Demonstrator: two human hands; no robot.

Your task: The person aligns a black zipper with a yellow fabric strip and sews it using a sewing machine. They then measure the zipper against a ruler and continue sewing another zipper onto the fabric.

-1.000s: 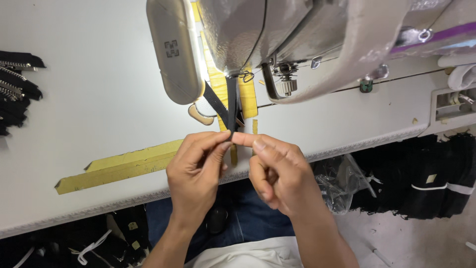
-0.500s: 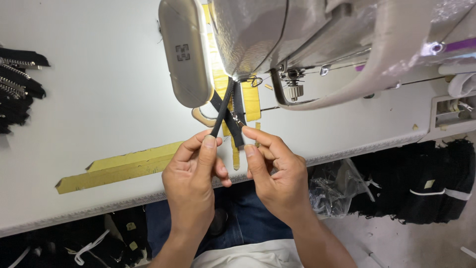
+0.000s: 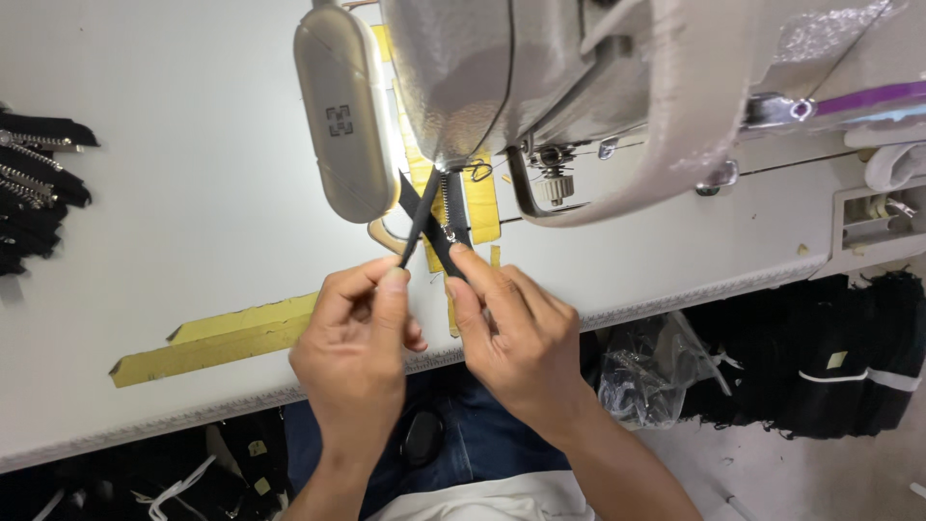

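Note:
My left hand point(image 3: 357, 352) and my right hand point(image 3: 516, 333) meet at the front edge of the white table point(image 3: 193, 193), just under the head of a sewing machine point(image 3: 502, 87). Between the fingertips of both hands I pinch short black zipper strips point(image 3: 436, 224) with metal teeth. The strips cross in an X and reach up toward the needle area. My left thumb and forefinger hold the left strip end; my right fingers hold the right one.
Yellow tape strips point(image 3: 222, 333) lie on the table left of my hands. A pile of black zippers point(image 3: 39, 188) sits at the far left edge. A clear plastic bag point(image 3: 656, 371) and black fabric pieces point(image 3: 830, 367) lie below the table at the right.
Both hands have moved up closer to the machine head. The single folded strip now spreads into two crossed strips held between the fingertips.

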